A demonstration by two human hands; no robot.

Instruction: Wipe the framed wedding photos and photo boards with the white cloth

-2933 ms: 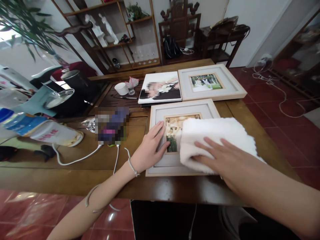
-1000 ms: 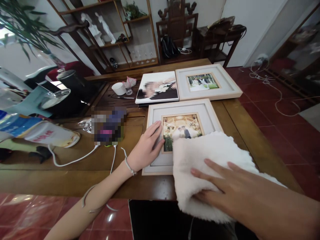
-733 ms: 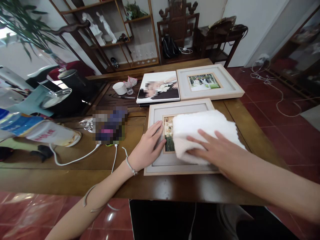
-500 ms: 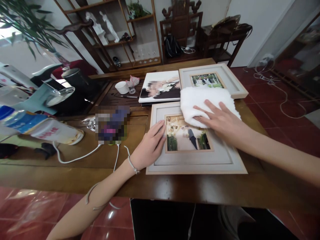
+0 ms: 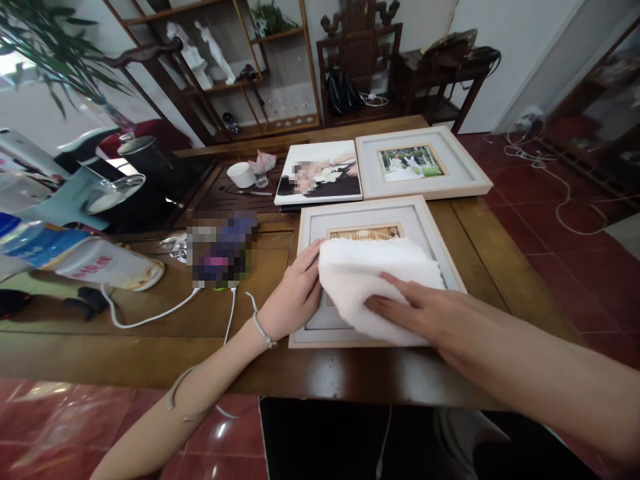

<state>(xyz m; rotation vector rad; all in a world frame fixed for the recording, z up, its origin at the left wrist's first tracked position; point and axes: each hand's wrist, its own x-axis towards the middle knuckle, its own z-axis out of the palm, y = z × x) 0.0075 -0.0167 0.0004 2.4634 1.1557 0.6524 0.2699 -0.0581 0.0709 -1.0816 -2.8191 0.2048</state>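
Clutching the cloth [image 5: 370, 260] at its ten o'clock, the right hand [image 5: 430, 310] overlies the frame [image 5: 325, 217]; the left hand [image 5: 293, 300], unclenched, touches its nine-o'clock edge.

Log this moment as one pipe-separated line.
left hand: on near frame, left side | right hand: on white cloth covering most of that frame's photo | behind: canvas print, far frame, side by side

Black bag [image 5: 343, 93] on carved chair [image 5: 358, 45]
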